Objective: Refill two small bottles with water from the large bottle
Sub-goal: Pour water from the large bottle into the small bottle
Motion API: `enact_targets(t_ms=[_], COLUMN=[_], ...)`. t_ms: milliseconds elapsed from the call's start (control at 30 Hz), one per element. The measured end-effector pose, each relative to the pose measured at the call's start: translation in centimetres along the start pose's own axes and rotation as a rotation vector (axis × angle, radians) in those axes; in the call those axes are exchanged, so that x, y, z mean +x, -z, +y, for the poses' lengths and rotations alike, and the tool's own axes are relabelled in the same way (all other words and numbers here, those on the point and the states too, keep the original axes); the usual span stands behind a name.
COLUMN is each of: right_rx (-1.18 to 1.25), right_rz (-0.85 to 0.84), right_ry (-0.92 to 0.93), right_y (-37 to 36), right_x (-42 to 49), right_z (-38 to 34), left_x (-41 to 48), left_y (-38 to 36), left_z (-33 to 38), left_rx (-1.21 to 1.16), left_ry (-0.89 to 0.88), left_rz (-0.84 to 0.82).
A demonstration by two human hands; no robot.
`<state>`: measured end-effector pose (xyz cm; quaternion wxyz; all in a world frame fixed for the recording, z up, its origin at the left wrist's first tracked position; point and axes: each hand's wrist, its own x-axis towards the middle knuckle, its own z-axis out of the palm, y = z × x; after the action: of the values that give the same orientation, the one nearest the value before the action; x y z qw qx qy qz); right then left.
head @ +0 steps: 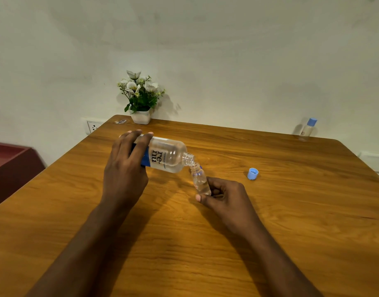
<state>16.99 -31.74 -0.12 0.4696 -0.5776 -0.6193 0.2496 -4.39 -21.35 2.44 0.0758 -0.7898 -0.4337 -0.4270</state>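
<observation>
My left hand (125, 168) grips the large clear bottle (167, 155) by its labelled base, tipped nearly flat with its open neck pointing right and down. The neck sits right over the mouth of a small clear bottle (200, 181), which leans toward it and holds some water. My right hand (225, 196) holds that small bottle around its lower part, above the wooden table (270, 211). A loose blue cap (253, 173) lies on the table to the right. A second small bottle (307, 129) with a blue cap on stands upright at the far right edge.
A white pot of white flowers (141, 99) stands at the table's far edge by the wall. A small dark object (120, 121) lies left of the pot. A wall socket (93, 126) and a dark red piece of furniture (10, 163) are at the left.
</observation>
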Motion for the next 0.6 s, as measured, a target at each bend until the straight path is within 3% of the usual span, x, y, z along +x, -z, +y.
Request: enact_targets(t_ms=[600], right_rx=[0.008], right_rz=[-0.009], right_ry=[0.008], right_y=[0.03], right_x=[0.02], right_z=[-0.1], left_x=[-0.03], left_y=[0.02], left_z=[0.01], left_rx=[-0.001], left_ry=[-0.003], left_rz=[0.004])
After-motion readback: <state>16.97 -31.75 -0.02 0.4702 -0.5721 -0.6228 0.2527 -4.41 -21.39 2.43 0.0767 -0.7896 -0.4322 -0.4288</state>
